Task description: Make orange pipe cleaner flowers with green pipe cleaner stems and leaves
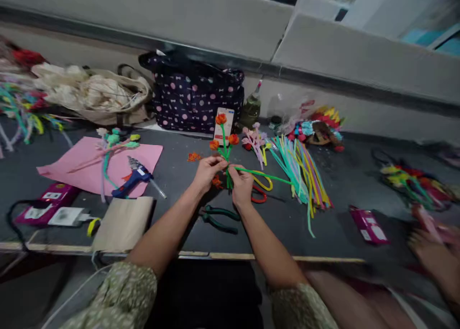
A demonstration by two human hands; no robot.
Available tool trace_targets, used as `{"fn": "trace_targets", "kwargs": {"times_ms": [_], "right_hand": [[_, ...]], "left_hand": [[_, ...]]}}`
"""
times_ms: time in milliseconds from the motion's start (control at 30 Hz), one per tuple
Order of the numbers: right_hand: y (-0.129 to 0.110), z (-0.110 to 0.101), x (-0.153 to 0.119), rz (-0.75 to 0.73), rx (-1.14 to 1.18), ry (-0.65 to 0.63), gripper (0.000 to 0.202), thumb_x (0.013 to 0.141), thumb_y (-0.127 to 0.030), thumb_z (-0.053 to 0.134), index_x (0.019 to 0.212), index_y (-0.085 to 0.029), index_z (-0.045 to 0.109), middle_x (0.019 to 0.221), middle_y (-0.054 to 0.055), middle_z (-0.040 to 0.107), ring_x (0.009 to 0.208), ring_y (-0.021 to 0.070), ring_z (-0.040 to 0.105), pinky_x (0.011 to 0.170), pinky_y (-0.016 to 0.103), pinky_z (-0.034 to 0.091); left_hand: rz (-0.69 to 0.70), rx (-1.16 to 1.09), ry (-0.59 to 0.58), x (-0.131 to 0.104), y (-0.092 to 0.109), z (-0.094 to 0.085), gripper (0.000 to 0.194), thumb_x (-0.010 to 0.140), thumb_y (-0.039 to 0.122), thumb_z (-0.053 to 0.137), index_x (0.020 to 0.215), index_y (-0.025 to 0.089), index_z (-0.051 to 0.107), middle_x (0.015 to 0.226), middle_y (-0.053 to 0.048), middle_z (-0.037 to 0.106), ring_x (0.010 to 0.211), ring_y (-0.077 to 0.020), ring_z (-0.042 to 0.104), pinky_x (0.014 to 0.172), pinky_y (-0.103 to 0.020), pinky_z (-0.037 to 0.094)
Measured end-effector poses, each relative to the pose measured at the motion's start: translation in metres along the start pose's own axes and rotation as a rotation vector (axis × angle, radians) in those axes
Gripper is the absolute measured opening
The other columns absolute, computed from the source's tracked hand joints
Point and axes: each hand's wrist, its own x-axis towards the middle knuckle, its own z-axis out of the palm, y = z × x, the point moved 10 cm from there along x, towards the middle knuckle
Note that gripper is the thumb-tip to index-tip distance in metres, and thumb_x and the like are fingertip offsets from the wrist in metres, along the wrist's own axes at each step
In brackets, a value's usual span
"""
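Both hands meet at the middle of the dark table, round a small bunch of orange pipe-cleaner flowers on green stems. My left hand pinches the stems from the left. On the right, my right hand is closed on a green pipe cleaner that crosses the stems and sticks out to the right. Behind the flowers a phone leans upright against a dark patterned bag. Dark green pliers lie just below the hands, and red-and-yellow-handled scissors lie partly behind my right hand.
Left: pink sheet, blue glue gun, purple box, beige pad. Right: loose pipe cleaners, another purple box, another person's hand. A green bottle stands behind. The table's front edge runs below.
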Motion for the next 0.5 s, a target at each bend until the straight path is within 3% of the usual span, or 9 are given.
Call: {"fn": "trace_targets", "kwargs": {"times_ms": [500], "right_hand": [[0.01,0.0032,-0.0015,0.091,0.1,0.003,0.016,0.066,-0.029,0.073,0.074,-0.016,0.069,0.075,0.0,0.068,0.058,0.0093,0.059,0.059,0.024,0.051]], "left_hand": [[-0.065,-0.06,-0.012,-0.0045,-0.0018,0.0018,0.027,0.058,0.03,0.079,0.065,0.012,0.06,0.064,0.002,0.056,0.054,-0.0068,0.051,0.052,-0.02,0.043]]}}
